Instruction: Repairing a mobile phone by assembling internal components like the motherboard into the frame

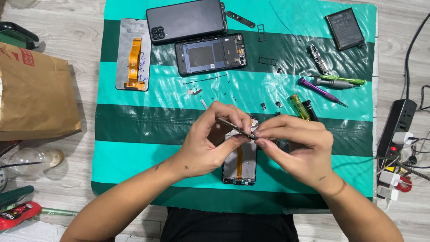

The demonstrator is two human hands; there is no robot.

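- While both hands meet over the near middle of the striped mat point(134, 134), the left hand point(210, 143) pinches a thin grey board strip point(233, 126) between thumb and fingers, and the right hand point(295, 148) grips its other end at the fingertips.
- Judging from this, a light, even pinch at the strip's edges would serve best, with no bending, since so thin a part looks easy to flex or crack.
- Keeping the strip low over the open phone frame point(239, 163) beneath the hands would let anything dropped land on the mat.
- Toward the far edge lie a dark back cover point(186, 20), an inner housing point(210, 54) and a screen panel with an orange flex cable point(132, 54).
- Near the right edge are screwdrivers point(336, 81) and a battery point(345, 28) at the far right corner.
- Pale wood flooring surrounds the mat; a brown paper bag point(36, 94) sits left, a power strip point(396, 127) right.
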